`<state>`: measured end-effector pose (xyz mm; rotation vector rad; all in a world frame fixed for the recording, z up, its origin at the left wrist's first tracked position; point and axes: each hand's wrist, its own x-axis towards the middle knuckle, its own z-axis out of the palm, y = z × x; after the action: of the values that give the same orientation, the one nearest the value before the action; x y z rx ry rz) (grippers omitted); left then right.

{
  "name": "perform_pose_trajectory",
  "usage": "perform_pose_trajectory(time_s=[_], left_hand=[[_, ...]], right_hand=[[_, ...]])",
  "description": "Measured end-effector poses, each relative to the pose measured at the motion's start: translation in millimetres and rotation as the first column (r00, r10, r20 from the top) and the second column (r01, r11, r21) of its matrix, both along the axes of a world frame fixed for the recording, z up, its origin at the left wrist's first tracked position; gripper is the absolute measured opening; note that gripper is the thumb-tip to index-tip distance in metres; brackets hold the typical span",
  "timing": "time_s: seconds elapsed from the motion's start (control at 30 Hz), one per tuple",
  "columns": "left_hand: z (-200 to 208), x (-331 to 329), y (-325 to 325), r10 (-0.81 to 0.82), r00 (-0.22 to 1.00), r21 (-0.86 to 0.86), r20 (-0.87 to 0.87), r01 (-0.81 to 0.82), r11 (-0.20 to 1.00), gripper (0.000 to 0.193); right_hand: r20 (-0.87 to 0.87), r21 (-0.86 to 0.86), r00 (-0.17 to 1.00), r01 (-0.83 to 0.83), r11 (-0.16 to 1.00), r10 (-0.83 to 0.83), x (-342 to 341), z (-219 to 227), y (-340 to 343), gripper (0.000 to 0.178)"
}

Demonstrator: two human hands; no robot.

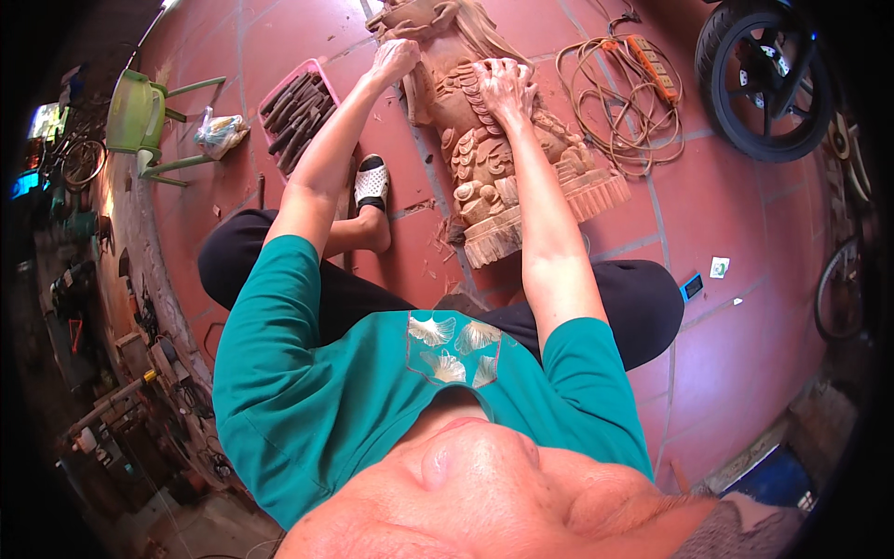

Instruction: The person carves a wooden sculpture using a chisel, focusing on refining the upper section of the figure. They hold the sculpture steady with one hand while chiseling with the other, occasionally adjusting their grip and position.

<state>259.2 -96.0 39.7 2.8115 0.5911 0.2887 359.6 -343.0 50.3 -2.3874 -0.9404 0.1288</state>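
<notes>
A large carved wooden piece [477,140], pale brown with scale-like and rounded relief, lies on the floor in front of me, its flat ridged base [549,212] toward me. My right hand [506,88] rests on its carved surface, fingers spread and slightly bent. Beside the carving's upper left edge, my left hand [398,59] is closed with the knuckles up. Whatever it may hold is hidden by the fingers.
Left of the carving is a pink tray [319,68] full of dark chisel-like tools. A green chair [136,114] and plastic bag [221,133] stand farther left. An orange power strip [652,70] with coiled cord [582,116] and a black wheel [765,79] are at right.
</notes>
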Motion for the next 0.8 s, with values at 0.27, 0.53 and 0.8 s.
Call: perform_pose_trajectory(time_s=[0.27,0.53,0.8], left_hand=[[-4,-3,-14,0.05,0.998,0.091,-0.033,-0.047,0.995,0.018],[-8,-16,-34,0.003,0.99,0.261,0.142,-0.041,0.965,0.012],[-8,-21,-37,-0.034,0.986,0.258,0.166,-0.01,0.966,0.011]], right_hand=[[-0.004,0.067,1.0,-0.018,0.998,0.019,0,-2,3,0.05],[-0.011,0.048,0.999,-0.032,0.998,0.032,-1,-1,5,0.046],[-0.024,0.056,1.0,-0.017,0.998,0.019,-5,3,5,0.05]])
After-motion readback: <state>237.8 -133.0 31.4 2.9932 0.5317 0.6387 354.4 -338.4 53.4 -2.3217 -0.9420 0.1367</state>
